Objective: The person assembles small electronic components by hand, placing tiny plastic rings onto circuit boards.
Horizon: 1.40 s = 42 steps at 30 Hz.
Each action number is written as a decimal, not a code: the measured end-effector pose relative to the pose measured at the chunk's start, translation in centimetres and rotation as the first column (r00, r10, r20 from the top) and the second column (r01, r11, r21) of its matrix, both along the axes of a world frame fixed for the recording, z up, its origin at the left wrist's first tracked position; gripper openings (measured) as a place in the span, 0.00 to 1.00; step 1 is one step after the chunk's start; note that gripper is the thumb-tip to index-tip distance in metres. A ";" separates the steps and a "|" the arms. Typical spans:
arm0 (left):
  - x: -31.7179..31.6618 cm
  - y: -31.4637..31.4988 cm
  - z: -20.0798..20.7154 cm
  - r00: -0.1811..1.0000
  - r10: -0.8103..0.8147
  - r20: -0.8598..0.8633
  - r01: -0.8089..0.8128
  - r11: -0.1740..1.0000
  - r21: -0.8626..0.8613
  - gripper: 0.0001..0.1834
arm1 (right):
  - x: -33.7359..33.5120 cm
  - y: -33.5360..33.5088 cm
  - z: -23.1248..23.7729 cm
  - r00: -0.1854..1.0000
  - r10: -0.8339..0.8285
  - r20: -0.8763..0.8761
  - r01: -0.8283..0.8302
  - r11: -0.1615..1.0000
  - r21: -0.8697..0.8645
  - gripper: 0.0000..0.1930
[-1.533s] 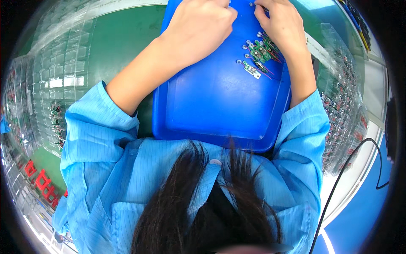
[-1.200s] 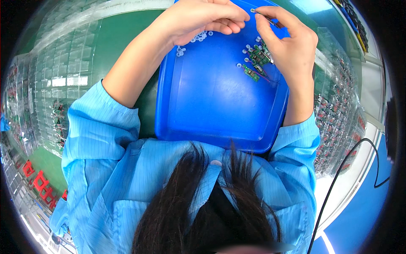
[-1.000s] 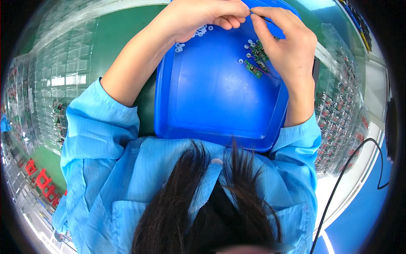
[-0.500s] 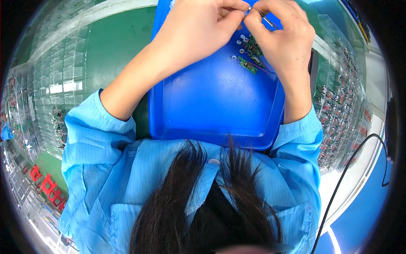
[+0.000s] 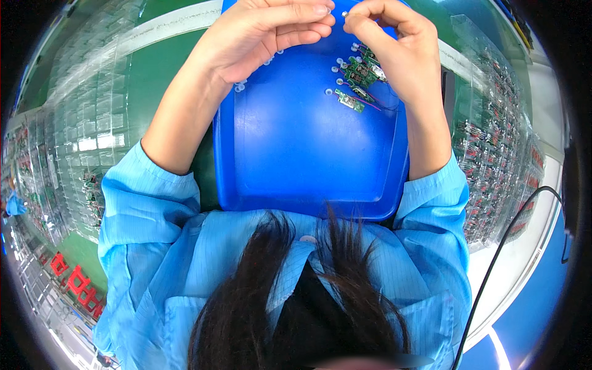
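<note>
Blue plastic tray [image 5: 302, 154] before us; clock read about its middle. Wired green circuit boards [image 5: 359, 74] bunch between one and two. Our right hand [image 5: 404, 52], toward two, pinches narrowly on a small round piece [image 5: 345, 14] near half past twelve; our left hand [image 5: 271, 34], at eleven, curves with fingers together, anything held too small to tell. Risk, we judge: so slight a grip could let the piece slip and scatter; fine wires might snag under a lowered right wrist. White rings [image 5: 240, 87] lie toward ten, partly masked by our left hand. Clear compartmented trays [image 5: 86, 126] stand at nine, board-filled trays [image 5: 493, 154] at three.
</note>
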State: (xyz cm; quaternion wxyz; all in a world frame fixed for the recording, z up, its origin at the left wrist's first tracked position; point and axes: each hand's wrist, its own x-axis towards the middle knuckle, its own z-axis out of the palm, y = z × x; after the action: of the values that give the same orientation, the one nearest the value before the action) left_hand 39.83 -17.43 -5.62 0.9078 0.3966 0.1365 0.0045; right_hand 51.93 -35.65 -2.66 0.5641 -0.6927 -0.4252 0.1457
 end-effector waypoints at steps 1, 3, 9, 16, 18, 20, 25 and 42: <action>-0.1 -0.1 0.4 1.000 0.000 -0.005 0.000 1.000 0.022 0.11 | -0.3 0.1 0.4 1.000 -0.001 -0.004 0.001 1.000 -0.004 0.03; 0.0 -0.3 0.5 1.000 -0.001 -0.013 0.001 0.999 0.041 0.11 | -1.2 0.1 1.5 0.965 -0.085 0.248 0.088 0.996 -0.002 0.02; 1.2 0.1 -2.2 0.768 -0.149 0.623 0.024 0.979 0.203 0.11 | -2.0 0.4 1.5 0.824 -0.133 0.551 0.119 0.991 0.061 0.04; -0.1 -1.2 0.1 0.997 0.005 0.083 -0.027 0.961 0.274 0.10 | -2.3 0.3 1.5 0.809 -0.159 0.565 0.146 0.987 0.068 0.05; 0.0 -1.2 -0.1 0.993 -0.010 0.121 -0.027 0.955 0.296 0.10 | -2.2 0.4 1.4 0.710 -0.162 0.685 0.141 0.986 0.088 0.06; 0.2 -1.4 -0.2 0.991 0.017 0.135 -0.056 0.953 0.297 0.10 | -2.0 0.5 1.7 0.630 -0.142 0.764 0.127 0.989 0.079 0.07; 0.2 -2.2 -0.5 0.973 0.127 0.193 -0.192 0.908 0.371 0.09 | -1.7 0.5 1.6 0.518 -0.112 0.848 0.105 0.992 0.067 0.08; -0.1 -3.4 0.1 0.954 0.157 0.255 -0.282 0.757 0.589 0.08 | 1.1 -0.5 -0.9 0.987 -0.002 0.161 0.016 0.996 -0.086 0.07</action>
State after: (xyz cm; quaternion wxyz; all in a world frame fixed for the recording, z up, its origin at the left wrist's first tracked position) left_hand 39.72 -20.81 -5.50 0.7290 0.6508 0.0859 0.1937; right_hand 52.98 -36.15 -3.57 0.4981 -0.7279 -0.4593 0.1051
